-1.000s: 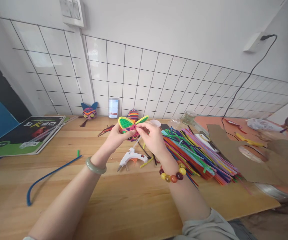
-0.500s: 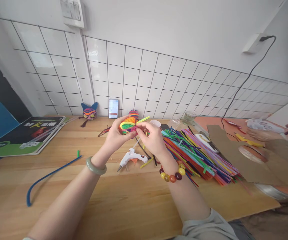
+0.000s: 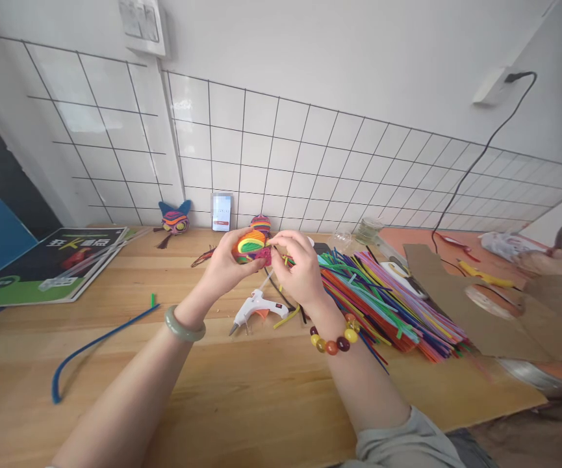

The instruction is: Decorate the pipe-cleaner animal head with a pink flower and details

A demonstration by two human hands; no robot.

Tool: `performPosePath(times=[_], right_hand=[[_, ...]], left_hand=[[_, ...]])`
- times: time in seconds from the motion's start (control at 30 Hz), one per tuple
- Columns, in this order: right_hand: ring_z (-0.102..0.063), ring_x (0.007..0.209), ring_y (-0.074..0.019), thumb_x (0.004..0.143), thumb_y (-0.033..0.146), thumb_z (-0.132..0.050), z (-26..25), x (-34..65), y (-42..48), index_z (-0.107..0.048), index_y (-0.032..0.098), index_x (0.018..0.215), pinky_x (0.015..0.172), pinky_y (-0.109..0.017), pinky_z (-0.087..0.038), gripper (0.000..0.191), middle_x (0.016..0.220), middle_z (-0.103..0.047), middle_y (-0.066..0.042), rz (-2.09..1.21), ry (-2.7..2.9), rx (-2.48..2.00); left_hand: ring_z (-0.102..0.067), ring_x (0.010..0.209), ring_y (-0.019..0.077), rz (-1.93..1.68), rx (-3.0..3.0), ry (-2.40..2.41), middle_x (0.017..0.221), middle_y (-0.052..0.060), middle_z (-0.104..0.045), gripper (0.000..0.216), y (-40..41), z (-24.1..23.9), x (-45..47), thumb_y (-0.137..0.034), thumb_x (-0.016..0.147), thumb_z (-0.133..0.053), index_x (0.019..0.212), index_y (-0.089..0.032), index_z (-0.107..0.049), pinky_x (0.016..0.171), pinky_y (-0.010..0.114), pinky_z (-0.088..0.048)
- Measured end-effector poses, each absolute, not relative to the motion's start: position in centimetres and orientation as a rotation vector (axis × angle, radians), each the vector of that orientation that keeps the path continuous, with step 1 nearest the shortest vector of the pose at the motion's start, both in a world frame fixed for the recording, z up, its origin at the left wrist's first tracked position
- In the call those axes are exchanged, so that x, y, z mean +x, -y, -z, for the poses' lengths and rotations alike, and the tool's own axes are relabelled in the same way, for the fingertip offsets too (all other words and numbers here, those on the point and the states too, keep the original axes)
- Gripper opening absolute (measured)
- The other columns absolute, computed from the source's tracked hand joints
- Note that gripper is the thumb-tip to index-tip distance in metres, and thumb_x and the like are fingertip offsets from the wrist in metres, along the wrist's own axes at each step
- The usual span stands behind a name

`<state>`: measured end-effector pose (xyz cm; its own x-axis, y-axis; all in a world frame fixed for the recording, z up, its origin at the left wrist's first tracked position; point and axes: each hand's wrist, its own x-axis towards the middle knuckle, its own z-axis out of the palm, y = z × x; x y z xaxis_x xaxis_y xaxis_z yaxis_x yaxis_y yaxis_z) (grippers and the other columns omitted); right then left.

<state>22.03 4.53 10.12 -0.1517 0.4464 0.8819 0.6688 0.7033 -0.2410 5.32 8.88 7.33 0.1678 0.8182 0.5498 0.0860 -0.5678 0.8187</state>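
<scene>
Both my hands meet above the back of the wooden table (image 3: 242,390). My left hand (image 3: 225,263), with a green bangle on its wrist, is closed around a small pipe-cleaner figure (image 3: 251,246) wound in orange, yellow, green and pink. My right hand (image 3: 297,270), with a bead bracelet on its wrist, pinches the figure's right side with thumb and fingers. A white glue gun (image 3: 257,307) lies on the table just below my hands.
A heap of coloured pipe cleaners (image 3: 383,302) lies to the right. A blue pipe cleaner (image 3: 95,341) and a book (image 3: 51,263) lie at left. A cat-faced figure (image 3: 174,220) and a phone (image 3: 221,212) stand by the wall. Another person's hand (image 3: 551,260) works over cardboard (image 3: 460,296) at far right.
The figure's green-and-yellow wings, spread a second ago, have been turned and folded in between my hands. My hands have closed tighter around it. The other person's hand has risen.
</scene>
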Motion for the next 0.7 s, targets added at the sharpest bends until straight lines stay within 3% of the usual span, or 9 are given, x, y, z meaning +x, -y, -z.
performPosePath(times=[0.17, 0.23, 0.37, 0.5, 0.7], right_hand=[[-0.061, 0.103, -0.0216, 0.087, 0.012, -0.053, -10.3, 23.4, -5.2, -0.069, 0.02, 0.095, 0.095, -0.041, -0.048, 0.02, 0.102, -0.07, -0.008, 0.089, 1.81, -0.944], [-0.062, 0.107, -0.0206, 0.086, 0.01, -0.054, -10.4, 23.8, -5.4, -0.07, 0.02, 0.096, 0.098, -0.039, -0.047, 0.022, 0.105, -0.072, -0.007, -0.079, 1.886, -0.997], [-0.062, 0.108, -0.0186, 0.087, 0.013, -0.054, -10.8, 24.1, -4.9, -0.072, 0.02, 0.101, 0.095, -0.035, -0.048, 0.024, 0.108, -0.072, -0.006, -0.347, 1.985, -1.125], [-0.061, 0.103, -0.0182, 0.088, 0.023, -0.058, -10.9, 24.0, -4.5, -0.071, 0.02, 0.103, 0.091, -0.034, -0.046, 0.02, 0.104, -0.069, -0.006, -0.38, 2.067, -1.199], [-0.06, 0.094, -0.0179, 0.093, 0.03, -0.05, -11.2, 24.1, -4.3, -0.064, 0.018, 0.083, 0.086, -0.033, -0.044, 0.021, 0.093, -0.065, -0.003, -0.473, 2.097, -1.307]], left_hand=[[-0.068, 0.093, 0.0247, -1.008, 1.82, -0.839, 0.108, 0.009, -0.069, 0.071, -8.5, -8.7, 3.8, -0.035, 0.068, -0.079, 0.131, -0.02, -0.052, 0.079, 0.04, -0.057], [-0.068, 0.092, 0.0237, -0.894, 1.849, -0.856, 0.107, 0.008, -0.07, 0.068, -8.5, -9.1, 3.2, -0.037, 0.068, -0.079, 0.129, -0.019, -0.054, 0.079, 0.038, -0.057], [-0.067, 0.089, 0.0223, -0.806, 1.874, -0.873, 0.105, 0.008, -0.071, 0.056, -8.7, -9.6, 2.4, -0.04, 0.07, -0.077, 0.118, -0.017, -0.059, 0.077, 0.035, -0.057], [-0.067, 0.086, 0.0218, -0.773, 1.863, -0.87, 0.101, 0.007, -0.071, 0.052, -8.7, -9.7, 2.1, -0.041, 0.071, -0.076, 0.114, -0.017, -0.06, 0.07, 0.032, -0.056], [-0.067, 0.09, 0.0229, -0.708, 1.909, -0.876, 0.101, 0.006, -0.071, 0.046, -9.0, -9.4, 2.1, -0.04, 0.072, -0.074, 0.11, -0.018, -0.062, 0.073, 0.033, -0.054]])
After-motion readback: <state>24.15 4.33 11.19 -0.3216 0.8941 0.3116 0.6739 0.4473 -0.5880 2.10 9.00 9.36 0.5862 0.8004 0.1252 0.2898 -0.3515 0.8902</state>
